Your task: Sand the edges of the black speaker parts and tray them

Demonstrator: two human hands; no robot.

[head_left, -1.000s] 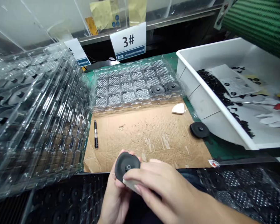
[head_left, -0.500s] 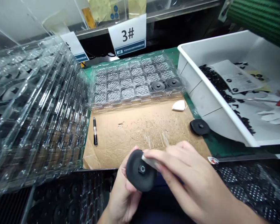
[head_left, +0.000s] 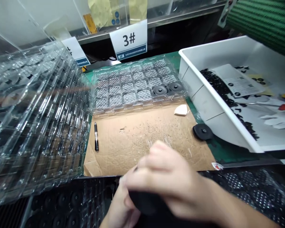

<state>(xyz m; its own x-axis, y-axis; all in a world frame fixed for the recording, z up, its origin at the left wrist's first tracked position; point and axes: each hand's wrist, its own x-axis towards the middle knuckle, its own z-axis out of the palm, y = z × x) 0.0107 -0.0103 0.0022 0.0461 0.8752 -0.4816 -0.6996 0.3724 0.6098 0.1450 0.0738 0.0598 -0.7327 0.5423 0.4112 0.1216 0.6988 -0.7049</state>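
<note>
Disc: a matte black round disc (head_left: pixel 142 202) sits at 6 o'clock between both hands, blurred and partly hidden.
Left hand: the left hand (head_left: pixel 120 207) lies under and behind the disc's near edge, its fingers curved; blur hides whether they grip.
Right hand: the right hand (head_left: pixel 167 177) arches over the disc with bent fingers (head_left: pixel 156 155); they look curled, but the blur leaves the grip impossible to tell.
Blister tray: a clear thermoformed blister tray (head_left: pixel 135 109) at 12 o'clock has diamond-textured square cells; two black discs (head_left: pixel 167 89) sit in its cells at the right end.
Cardboard: a scuffed, fibrous cardboard sheet (head_left: pixel 133 142) lies just above the hands, with a slim black-and-silver pen (head_left: pixel 96 136) at its left edge.
Sponge: a white wedge sponge (head_left: pixel 180 110) rests at the cardboard's top edge.
Loose disc: a third black disc (head_left: pixel 202 132) lies on the green mat (head_left: pixel 224 148) at 3 o'clock.
Bin: a white plastic bin (head_left: pixel 204 107) at 2 o'clock holds black pieces (head_left: pixel 216 84) and printed paper (head_left: pixel 237 84).
Stack: clear stacked trays (head_left: pixel 40 117) fill 9 o'clock.
</note>
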